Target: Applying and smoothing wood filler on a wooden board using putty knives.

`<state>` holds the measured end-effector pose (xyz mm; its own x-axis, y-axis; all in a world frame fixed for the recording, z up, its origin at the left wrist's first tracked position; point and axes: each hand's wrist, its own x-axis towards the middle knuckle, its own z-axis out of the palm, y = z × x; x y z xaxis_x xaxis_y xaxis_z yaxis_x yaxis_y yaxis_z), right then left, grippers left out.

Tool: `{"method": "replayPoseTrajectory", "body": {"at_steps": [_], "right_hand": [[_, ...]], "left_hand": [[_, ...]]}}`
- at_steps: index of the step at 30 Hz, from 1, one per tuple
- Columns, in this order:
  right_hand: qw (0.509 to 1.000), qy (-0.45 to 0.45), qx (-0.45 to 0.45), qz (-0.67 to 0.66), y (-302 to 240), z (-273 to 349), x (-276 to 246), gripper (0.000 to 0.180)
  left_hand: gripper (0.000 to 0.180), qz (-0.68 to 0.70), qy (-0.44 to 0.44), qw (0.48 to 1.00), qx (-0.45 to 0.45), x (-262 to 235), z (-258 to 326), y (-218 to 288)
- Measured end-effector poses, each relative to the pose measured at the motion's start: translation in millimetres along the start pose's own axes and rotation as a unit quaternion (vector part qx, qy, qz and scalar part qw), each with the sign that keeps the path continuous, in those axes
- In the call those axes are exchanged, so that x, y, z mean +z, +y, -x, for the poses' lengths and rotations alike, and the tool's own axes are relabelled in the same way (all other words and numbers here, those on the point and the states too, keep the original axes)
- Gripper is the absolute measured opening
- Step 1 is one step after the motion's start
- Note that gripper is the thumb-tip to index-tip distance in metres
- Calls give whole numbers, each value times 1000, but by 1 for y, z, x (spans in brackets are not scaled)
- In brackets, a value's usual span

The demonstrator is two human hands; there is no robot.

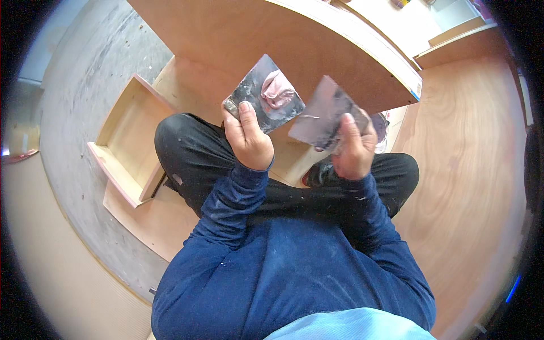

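My left hand (249,143) grips a flat, square metal putty scraper (249,85) by its lower left corner, thumb on top. A lump of pinkish putty (277,90) sits on that scraper's face. In my right hand (356,148) is a second flat putty scraper (324,110), smeared by motion, with some pale residue on it. The two blades are close together, tilted toward each other, above my lap. Whether they touch I cannot tell.
A wooden panel (243,28) stands on edge just beyond my hands. An open wooden drawer (127,136) lies at left on the grey floor (107,73). A broad wooden board (459,170) fills the right side. Behind my right hand, a round container (383,130) is partly hidden.
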<state>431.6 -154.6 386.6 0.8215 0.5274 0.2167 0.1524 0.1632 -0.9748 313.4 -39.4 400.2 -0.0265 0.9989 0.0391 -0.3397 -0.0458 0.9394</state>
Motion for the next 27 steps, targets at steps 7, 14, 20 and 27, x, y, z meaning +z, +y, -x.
{"method": "replayPoseTrajectory", "body": {"at_steps": [7,14,20,27], "right_hand": [[998,30,60,21,0,-6,22,15],[988,136,36,-68,-52,-36,17,19],[959,150,-84,-226,-35,-19,41,28],[989,-12,-117,-88,-1,11,29,30]], "left_hand": [[21,-175,-119,964,160,-7,15,13],[22,-64,-279,958,-12,-19,0,-1],[27,195,-146,955,-170,0,4,13],[26,70,-63,993,-74,-1,6,-1]]}}
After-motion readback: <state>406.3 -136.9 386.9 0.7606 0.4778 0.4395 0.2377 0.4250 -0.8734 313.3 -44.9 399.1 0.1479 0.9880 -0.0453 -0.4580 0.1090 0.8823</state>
